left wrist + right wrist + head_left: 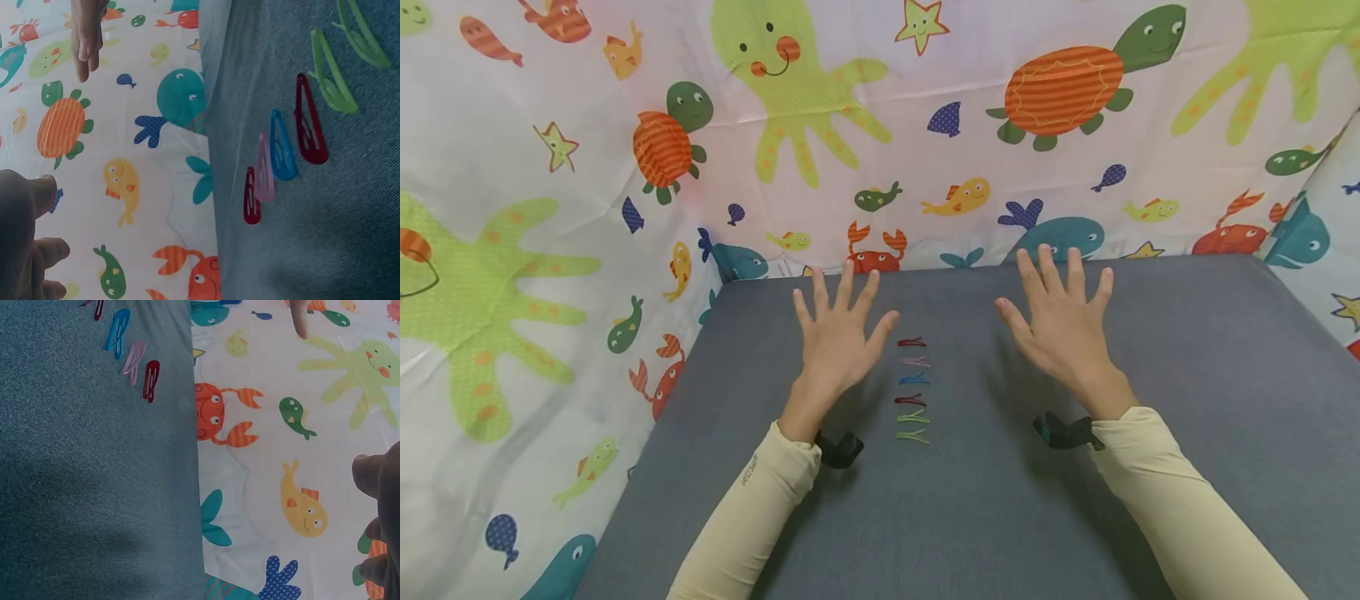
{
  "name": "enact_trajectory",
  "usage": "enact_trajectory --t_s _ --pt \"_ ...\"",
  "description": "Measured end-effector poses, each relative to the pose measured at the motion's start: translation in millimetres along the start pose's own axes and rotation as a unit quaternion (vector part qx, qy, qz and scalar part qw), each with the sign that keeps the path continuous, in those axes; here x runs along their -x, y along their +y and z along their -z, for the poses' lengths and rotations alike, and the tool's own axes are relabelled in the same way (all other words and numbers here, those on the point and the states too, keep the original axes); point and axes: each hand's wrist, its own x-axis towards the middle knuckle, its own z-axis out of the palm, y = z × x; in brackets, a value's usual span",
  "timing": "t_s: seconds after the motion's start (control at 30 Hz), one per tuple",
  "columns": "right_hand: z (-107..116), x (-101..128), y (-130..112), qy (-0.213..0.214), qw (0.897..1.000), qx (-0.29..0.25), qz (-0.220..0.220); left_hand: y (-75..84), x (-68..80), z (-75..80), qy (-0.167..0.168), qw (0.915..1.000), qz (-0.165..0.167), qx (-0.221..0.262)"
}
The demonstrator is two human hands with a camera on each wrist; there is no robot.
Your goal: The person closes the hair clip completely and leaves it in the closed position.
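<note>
Several snap hair clips form a column on the grey table, between the two hands. From the far end they run dark red point(912, 342), pink point(915, 362), blue point(914, 378), dark red point(911, 400), then two light green ones, the nearest green clip point(913, 437) lowest in the head view. In the left wrist view the blue clip point(283, 145) shows its looped frame. My left hand point(841, 342) is held up left of the column, fingers spread, palm down. On the other side my right hand point(1063, 333) hovers likewise with spread fingers. Neither hand holds anything.
The grey cloth-covered table point(970, 517) ends at a white curtain point(880, 150) printed with sea animals, which stands along the back and both sides. A dark wrist strap mount point(841, 450) sits at the left cuff, another dark mount point(1063, 431) at the right.
</note>
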Motion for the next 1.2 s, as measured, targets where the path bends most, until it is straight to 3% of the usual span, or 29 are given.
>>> enact_trajectory --t_s 0.67,1.2 --pt "-23 11 -4 0.014 0.999 -0.029 0.039 -3.3 15.2 -9.8 0.015 0.9993 -0.024 0.022" --pt "-42 18 -6 0.024 0.988 -0.068 0.137 -11.0 21.0 -16.8 -0.011 0.9976 -0.051 0.046"
